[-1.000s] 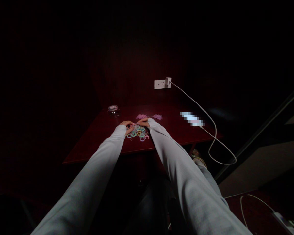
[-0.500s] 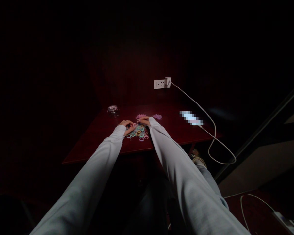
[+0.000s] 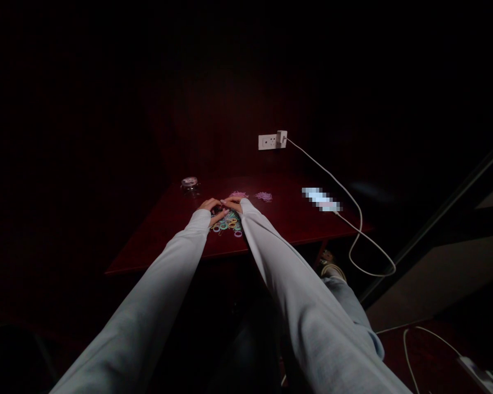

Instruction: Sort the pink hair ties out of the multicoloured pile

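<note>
both hands [image 3: 221,207] on coloured rings [image 3: 227,225]

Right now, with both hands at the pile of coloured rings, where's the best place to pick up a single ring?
Probably a loose ring at the near edge of the coloured rings, pinched across its rim from above: they lie flat on the dark red table, and the left hand and right hand crowd the far side.

Long, close-fitting sleeves of pale grey fabric cover both arms to the wrists. The left hand [image 3: 211,207] and right hand [image 3: 231,203] are bare.
</note>
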{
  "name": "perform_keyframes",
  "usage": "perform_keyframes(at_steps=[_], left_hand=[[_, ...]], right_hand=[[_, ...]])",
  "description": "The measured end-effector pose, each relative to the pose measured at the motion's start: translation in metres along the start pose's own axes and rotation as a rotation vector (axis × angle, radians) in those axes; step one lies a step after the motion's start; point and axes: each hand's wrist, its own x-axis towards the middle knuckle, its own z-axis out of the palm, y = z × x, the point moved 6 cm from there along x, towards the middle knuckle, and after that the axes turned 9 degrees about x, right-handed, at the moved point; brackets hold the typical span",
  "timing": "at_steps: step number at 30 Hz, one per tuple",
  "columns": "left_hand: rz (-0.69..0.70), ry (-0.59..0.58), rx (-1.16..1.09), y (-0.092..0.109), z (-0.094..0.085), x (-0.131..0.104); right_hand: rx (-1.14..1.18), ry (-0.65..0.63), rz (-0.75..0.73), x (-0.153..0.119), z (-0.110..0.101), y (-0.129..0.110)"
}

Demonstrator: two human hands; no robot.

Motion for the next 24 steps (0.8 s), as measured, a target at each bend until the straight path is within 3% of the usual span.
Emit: perform_keyframes(at_steps=[11,24], left_hand=[[-0.055,0.077,-0.07,0.012,-0.013,-0.004],[-0.043,0.083,-0.046,0.016,-0.016,-0.005]], right_hand=[[0.047,0.115,0.12,0.004,-0.01,0.016],[0.086,0.155,0.106,0.007,-0.012,0.022]])
